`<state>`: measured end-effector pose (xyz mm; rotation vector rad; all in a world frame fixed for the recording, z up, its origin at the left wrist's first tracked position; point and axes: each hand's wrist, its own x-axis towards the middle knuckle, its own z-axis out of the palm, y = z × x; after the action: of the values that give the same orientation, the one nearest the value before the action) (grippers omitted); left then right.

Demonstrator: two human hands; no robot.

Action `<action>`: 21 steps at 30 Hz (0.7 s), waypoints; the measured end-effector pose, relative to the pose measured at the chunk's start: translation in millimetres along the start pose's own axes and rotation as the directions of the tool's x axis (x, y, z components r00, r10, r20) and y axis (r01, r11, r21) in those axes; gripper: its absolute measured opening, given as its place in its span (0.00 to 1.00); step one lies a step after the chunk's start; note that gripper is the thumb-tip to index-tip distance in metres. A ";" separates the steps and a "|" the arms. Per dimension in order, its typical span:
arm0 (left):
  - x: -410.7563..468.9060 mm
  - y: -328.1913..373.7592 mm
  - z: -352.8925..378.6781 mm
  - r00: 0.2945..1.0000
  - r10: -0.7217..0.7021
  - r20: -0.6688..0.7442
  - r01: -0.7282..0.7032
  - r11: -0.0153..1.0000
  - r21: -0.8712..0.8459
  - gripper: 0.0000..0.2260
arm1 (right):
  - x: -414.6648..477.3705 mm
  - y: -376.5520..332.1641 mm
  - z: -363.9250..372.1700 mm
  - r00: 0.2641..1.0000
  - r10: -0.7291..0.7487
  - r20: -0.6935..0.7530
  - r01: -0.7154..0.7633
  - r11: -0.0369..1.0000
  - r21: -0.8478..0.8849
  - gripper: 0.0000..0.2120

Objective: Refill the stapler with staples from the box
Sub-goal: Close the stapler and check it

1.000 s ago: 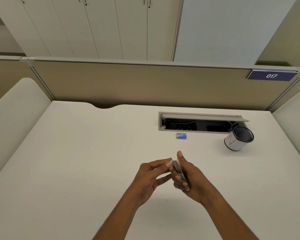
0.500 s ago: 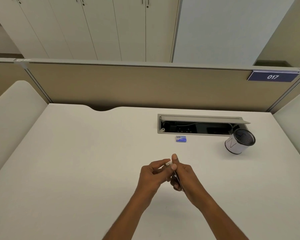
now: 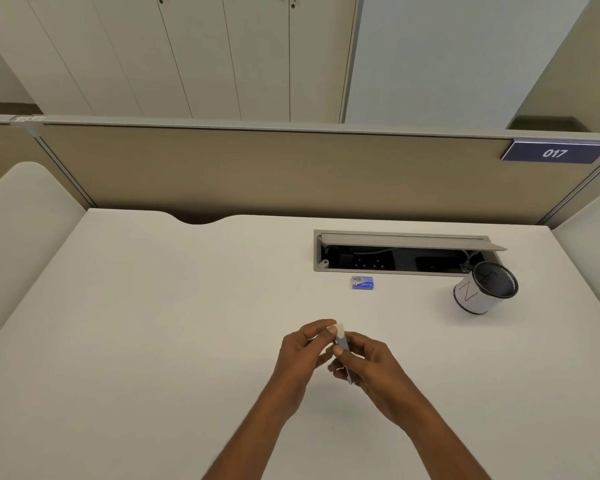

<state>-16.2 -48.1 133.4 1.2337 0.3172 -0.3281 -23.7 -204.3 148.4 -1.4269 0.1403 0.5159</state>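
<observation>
A blue sign (image 3: 555, 153) on the partition reads "017".

Bare desk (image 3: 160, 341) separates the hands (image 3: 340, 355) from the staple box (image 3: 362, 282).

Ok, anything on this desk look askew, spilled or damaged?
Nothing spilled or damaged. The mesh cup by the cable hatch seems tilted, though that may be lens distortion. The hatch's lid is propped open. The staple box lies flat, and the left hand and right hand grip the stapler.
</observation>
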 end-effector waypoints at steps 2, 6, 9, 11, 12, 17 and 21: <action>4.5 -1.7 -0.1 0.999 -0.030 -0.016 0.030 0.999 -0.035 0.12 | 8.3 -0.9 1.5 0.992 -0.019 -0.122 0.021 1.000 0.013 0.09; 12.8 -2.7 1.0 0.996 -0.074 -0.051 0.071 0.996 -0.061 0.14 | 35.1 -3.6 1.8 0.926 -0.067 -0.373 0.051 0.997 -0.052 0.10; 19.7 -7.0 3.6 0.994 -0.090 -0.054 0.090 0.996 -0.008 0.12 | 58.3 -6.7 2.5 0.845 -0.154 -0.512 0.024 0.968 -0.251 0.10; 23.7 -12.5 5.4 0.994 -0.095 -0.060 0.098 0.994 0.043 0.12 | 74.3 -7.3 2.9 0.802 -0.227 -0.553 0.020 0.935 -0.354 0.10; 25.7 -15.8 5.4 0.994 -0.091 -0.061 0.096 0.992 0.080 0.11 | 82.8 -6.5 2.6 0.787 -0.252 -0.563 0.019 0.922 -0.386 0.10; 33.5 -36.4 1.7 0.995 -0.004 -0.100 0.052 0.878 0.476 0.19 | 120.6 3.6 1.2 0.758 -0.317 -0.570 -0.038 0.851 -0.524 0.10; 38.1 -55.2 -4.2 0.998 0.022 -0.062 0.032 0.668 0.744 0.28 | 142.5 16.3 -1.0 0.769 -0.305 -0.562 -0.152 0.767 -0.624 0.11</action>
<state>-4.4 -63.3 68.9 2.0720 0.2437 -0.4444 95.5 -167.9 77.3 -2.2560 0.4851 -0.0572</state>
